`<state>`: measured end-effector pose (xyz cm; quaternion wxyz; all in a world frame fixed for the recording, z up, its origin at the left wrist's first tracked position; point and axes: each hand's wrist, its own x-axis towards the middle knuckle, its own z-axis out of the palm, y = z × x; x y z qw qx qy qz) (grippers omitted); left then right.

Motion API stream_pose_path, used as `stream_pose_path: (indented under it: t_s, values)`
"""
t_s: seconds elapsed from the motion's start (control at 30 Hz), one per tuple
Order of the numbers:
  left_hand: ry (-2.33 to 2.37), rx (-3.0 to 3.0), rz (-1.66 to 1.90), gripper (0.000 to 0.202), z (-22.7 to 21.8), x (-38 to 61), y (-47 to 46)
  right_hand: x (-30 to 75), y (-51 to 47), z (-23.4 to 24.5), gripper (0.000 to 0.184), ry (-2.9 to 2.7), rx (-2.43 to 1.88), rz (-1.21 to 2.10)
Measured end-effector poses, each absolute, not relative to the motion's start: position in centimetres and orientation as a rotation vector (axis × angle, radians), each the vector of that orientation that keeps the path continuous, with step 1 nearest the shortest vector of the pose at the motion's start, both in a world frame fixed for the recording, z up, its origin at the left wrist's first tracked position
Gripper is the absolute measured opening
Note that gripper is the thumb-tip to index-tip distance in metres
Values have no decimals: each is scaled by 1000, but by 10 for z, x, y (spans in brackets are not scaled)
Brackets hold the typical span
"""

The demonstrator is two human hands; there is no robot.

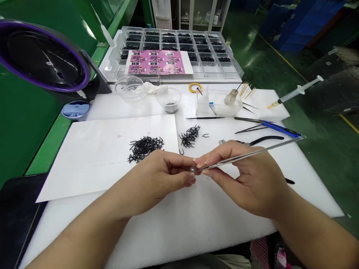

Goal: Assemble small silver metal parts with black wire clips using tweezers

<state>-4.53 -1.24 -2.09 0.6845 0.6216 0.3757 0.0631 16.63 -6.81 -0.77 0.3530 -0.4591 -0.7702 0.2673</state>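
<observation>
Between the thumb and fingers of my left hand [161, 177] is a small, shiny silvery piece [193, 170]; its exact kind is too small to make out. My right hand [249, 175] is closed on a pair of metal tweezers [252, 152], whose tips meet the piece or lie just beside it. The two hands nearly touch at the fingertips. Behind my left hand lies a heap of black forked parts [146, 148] on a white sheet [92, 157]. A smaller pile of the same parts [190, 136] lies beyond the fingertips on the white foam.
At the back stands a compartment tray [179, 37] with a pink printed sheet [157, 62] on it. Round clear dishes [129, 89], a syringe [297, 91], blue-handled tweezers [280, 129] and black-handled pliers [266, 139] lie about. A black fan [42, 56] stands at left.
</observation>
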Motion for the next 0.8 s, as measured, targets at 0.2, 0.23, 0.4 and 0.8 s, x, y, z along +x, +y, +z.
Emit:
stream_pose_path:
  t_s: [0.2, 0.23, 0.4, 0.8]
  values:
    - [843, 1372, 148, 33, -22, -45, -12, 167, -69, -9, 18, -2013, -1170, 665]
    - [836, 1368, 151, 33, -22, -45, -12, 167, -69, -9, 18, -2013, -1167, 662]
    - [834, 1369, 148, 34, -21, -46, -12, 166, -69, -9, 17, -2012, -1163, 671]
    - [840, 1370, 137, 34, -24, -45, -11, 166, -68, -10, 13, -2051, -1130, 620]
